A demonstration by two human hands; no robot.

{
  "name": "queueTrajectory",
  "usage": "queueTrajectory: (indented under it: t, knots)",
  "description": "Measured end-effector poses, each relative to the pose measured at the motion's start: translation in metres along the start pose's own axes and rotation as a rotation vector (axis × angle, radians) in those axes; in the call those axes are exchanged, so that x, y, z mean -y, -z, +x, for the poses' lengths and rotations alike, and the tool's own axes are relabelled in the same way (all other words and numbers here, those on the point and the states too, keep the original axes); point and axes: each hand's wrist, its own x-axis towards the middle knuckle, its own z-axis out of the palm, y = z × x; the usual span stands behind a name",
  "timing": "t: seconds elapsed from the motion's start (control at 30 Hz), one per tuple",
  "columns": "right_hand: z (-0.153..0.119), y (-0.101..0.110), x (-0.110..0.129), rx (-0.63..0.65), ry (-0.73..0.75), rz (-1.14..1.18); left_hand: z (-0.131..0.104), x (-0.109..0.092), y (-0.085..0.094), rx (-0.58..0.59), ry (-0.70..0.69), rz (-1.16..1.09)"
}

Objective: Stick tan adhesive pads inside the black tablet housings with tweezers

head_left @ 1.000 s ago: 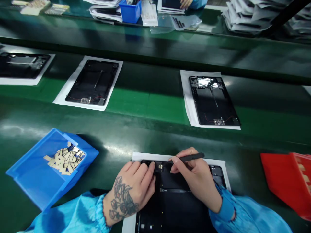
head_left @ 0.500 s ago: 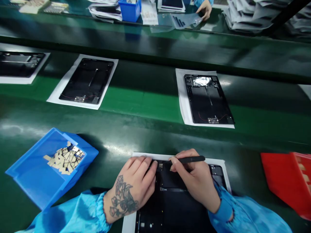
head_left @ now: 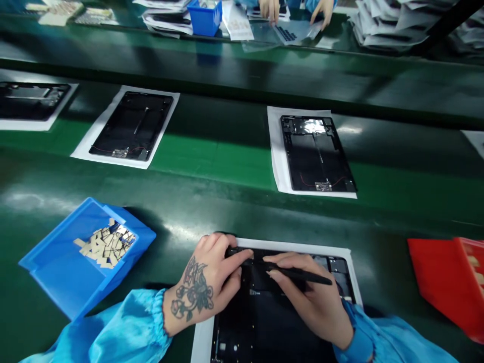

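Beneath the left hand [head_left: 207, 282], its grip unclear from here, lies a flat black tablet shell [head_left: 282, 325]. Close by, the right hand [head_left: 313, 302] pinches a slim black tool [head_left: 308, 276].

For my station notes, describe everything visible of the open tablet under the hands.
The open tablet is a flat, dark, plastic-looking rectangle with fittings at its far right corner and small pale spots on its left. It lies interior up on a white sheet, its near end out of view. The left hand touches its far left corner; the right hand, holding a slim black tool, is over its far side, contact unclear.
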Motion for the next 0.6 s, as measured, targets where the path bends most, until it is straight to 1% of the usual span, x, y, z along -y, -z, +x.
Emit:
queueTrajectory:
  t: [0.13, 0.27, 0.37, 0.4, 0.47, 0.53, 0.6]
  knots:
    - [0.005, -0.004, -0.001, 0.051, 0.038, -0.005, -0.001, 0.003, 0.002, -0.002, 0.038, -0.060]
    - [0.008, -0.004, -0.001, 0.073, 0.002, 0.011, -0.001, 0.003, 0.002, 0.017, 0.032, -0.059]
    - [0.011, -0.003, -0.002, 0.060, -0.021, 0.006, -0.001, 0.002, 0.001, 0.015, 0.030, -0.054]
    - [0.012, -0.003, -0.002, 0.054, -0.047, 0.008, 0.000, 0.002, 0.001, 0.014, 0.032, -0.054]
    - [0.016, -0.002, -0.002, 0.068, -0.152, 0.041, 0.000, 0.001, 0.001, 0.016, 0.035, -0.053]
    - [0.020, -0.001, -0.001, 0.114, -0.281, 0.110, 0.001, 0.001, 0.000, 0.015, 0.032, -0.046]
    - [0.023, 0.000, 0.000, 0.163, -0.342, 0.152, 0.002, 0.001, 0.000, 0.020, 0.019, -0.034]
